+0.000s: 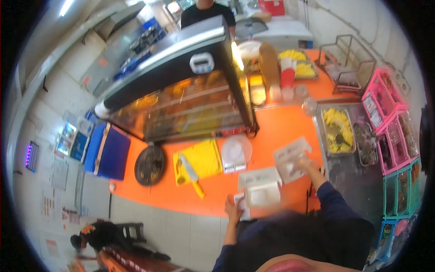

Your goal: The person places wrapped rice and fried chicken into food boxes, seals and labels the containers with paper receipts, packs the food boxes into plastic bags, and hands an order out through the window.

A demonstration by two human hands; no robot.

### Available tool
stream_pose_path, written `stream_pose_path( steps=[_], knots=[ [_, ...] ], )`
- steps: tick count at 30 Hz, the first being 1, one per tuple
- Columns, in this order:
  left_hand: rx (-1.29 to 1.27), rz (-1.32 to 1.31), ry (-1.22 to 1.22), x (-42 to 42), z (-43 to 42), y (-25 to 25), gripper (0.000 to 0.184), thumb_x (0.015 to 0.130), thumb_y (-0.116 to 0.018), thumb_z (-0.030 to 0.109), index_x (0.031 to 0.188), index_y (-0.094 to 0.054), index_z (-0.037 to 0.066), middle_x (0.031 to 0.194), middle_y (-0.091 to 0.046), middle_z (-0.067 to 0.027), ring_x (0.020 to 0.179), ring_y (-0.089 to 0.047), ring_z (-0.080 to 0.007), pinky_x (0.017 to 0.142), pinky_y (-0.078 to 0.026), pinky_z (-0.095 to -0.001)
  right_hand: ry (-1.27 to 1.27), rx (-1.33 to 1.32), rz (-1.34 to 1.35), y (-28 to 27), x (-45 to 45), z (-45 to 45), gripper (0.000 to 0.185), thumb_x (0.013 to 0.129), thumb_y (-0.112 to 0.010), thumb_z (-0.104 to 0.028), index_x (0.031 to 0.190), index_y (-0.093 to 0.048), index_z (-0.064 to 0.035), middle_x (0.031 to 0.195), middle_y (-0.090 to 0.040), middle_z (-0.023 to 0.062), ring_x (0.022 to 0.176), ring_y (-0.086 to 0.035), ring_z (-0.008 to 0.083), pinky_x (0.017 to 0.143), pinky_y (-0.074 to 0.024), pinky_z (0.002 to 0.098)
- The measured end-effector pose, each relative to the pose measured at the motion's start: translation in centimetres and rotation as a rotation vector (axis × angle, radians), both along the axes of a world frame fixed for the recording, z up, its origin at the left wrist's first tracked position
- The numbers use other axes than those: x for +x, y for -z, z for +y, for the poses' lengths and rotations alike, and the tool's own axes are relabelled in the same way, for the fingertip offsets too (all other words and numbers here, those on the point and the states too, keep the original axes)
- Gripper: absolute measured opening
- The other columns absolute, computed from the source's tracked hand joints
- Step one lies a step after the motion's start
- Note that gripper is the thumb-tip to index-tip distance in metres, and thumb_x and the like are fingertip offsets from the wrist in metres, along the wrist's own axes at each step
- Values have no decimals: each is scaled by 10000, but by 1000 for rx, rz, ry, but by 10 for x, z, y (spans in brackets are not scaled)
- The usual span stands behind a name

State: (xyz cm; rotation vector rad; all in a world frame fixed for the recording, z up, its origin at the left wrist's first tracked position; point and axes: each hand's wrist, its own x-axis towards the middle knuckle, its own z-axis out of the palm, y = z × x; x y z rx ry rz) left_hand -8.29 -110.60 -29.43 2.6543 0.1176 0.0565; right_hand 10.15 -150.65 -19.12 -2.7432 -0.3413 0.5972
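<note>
My left hand is at the front edge of the orange table, its fingers closed around a small white item. Beside it stands an open white box with something round and white inside. Farther right, my right hand reaches over a second open white box; its fingers are blurred, and whether they hold anything is hidden. A knife with a yellow handle lies on a yellow cutting board left of the boxes. A white round plate or lid is next to the board.
A glass display case stands behind the board. At left are a black round tray and a blue box. Right: a tray of yellow food and pink baskets. One person stands behind; another is lower left.
</note>
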Motion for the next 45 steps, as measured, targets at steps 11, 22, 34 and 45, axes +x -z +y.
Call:
stream_pose_path(
  steps=[11, 22, 34, 45],
  knots=[
    [82, 119, 124, 15, 4, 22, 687, 604, -809, 193, 1233, -598, 371, 1518, -265, -1, 1367, -198, -329, 964, -225, -584, 110, 290, -29, 18, -11, -15, 796, 546, -833, -214, 1286, -548, -141, 1349, -485, 149, 1279, -412, 285, 1042, -379, 374],
    [118, 119, 93, 16, 7, 23, 726, 653, -763, 150, 1293, -536, 409, 1537, -239, 29, 1372, -201, -316, 954, -252, -580, 232, -48, -286, 37, -35, 37, 806, 572, -819, -281, 1284, -474, -131, 1219, -519, 160, 1117, -512, 352, 945, -436, 453],
    [254, 100, 104, 19, 5, 44, 642, 784, -597, 141, 1347, -465, 421, 1520, -275, 1, 1349, -279, -358, 973, -278, -654, 439, -177, -623, 120, -31, 37, 703, 674, -727, -343, 1229, -488, 17, 1088, -585, 235, 998, -580, 374, 863, -466, 453],
    [86, 31, 83, 22, -2, 6, 711, 731, -723, 143, 1333, -476, 428, 1502, -294, 39, 1337, -276, -296, 938, -305, -585, 352, -90, -649, 8, -57, 48, 567, 821, -648, -425, 1150, -582, 32, 1000, -644, 218, 932, -603, 353, 823, -475, 422]
  ],
)
